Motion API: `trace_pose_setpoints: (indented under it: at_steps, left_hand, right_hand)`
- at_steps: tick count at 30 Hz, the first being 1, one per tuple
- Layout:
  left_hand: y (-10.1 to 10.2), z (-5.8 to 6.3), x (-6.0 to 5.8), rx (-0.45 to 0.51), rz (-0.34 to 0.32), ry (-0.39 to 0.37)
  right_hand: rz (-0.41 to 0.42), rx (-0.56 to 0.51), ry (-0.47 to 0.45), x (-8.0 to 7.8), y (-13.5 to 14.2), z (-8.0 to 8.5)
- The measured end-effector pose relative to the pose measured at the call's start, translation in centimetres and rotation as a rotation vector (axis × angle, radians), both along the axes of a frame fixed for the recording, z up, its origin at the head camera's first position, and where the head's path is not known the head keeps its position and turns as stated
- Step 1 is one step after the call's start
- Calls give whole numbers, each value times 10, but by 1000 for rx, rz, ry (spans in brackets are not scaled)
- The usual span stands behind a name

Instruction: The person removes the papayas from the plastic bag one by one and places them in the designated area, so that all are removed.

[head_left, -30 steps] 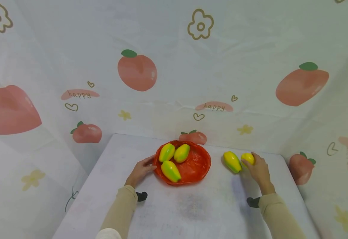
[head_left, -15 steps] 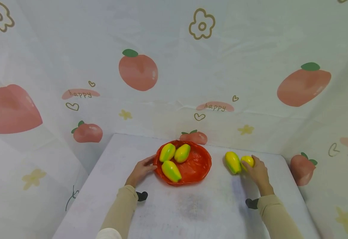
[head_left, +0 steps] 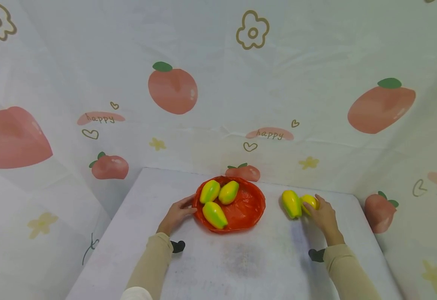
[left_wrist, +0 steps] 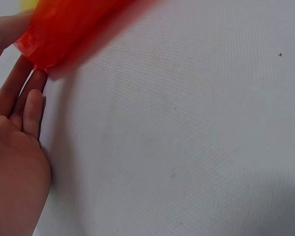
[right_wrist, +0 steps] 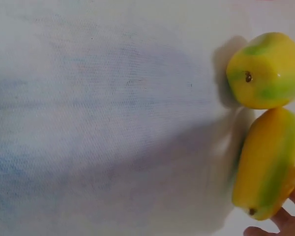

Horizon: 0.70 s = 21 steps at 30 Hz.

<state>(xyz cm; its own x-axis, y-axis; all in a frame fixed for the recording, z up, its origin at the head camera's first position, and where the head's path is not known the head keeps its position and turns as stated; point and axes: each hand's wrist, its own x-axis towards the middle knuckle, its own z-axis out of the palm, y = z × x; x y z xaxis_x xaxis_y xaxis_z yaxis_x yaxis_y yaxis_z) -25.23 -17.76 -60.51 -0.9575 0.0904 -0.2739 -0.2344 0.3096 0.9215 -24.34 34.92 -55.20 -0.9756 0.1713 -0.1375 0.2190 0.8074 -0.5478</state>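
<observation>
A shallow red basket [head_left: 246,212] holds three yellow-green papayas, one at the back left [head_left: 210,191], one beside it [head_left: 228,192] and one in front [head_left: 215,215]. My left hand [head_left: 175,216] grips the basket's left rim; in the left wrist view its thumb lies over the red edge [left_wrist: 51,44] and the fingers reach beneath. To the right of the basket, my right hand [head_left: 324,213] holds a papaya [head_left: 310,201], thumb in front and fingers behind. Another papaya [head_left: 291,204] lies against its left side. The right wrist view shows fingertips [right_wrist: 282,221] at the held papaya's end [right_wrist: 268,167].
Everything stands on a white-covered table [head_left: 240,266]. A white cloth printed with fruit and flowers [head_left: 218,104] hangs behind it and along both sides. A dark wrist mount [head_left: 317,255] sits below the right hand, another [head_left: 178,246] by the left.
My right hand has shifted slightly left with its papaya, closing the gap to the neighbouring one. That neighbouring papaya has turned a little. The left hand and the basket stay put.
</observation>
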Motion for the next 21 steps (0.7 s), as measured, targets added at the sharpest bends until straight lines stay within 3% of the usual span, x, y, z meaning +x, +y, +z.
trace_pose_setpoints:
  at_steps: [10, 21]
  left_hand:
    - [1, 1, 1, -9, 6, -1]
    - [2, 5, 3, -7, 0, 3]
  right_hand:
    - [15, 20, -22, -1, 2, 1]
    - [69, 66, 14, -1, 4, 10]
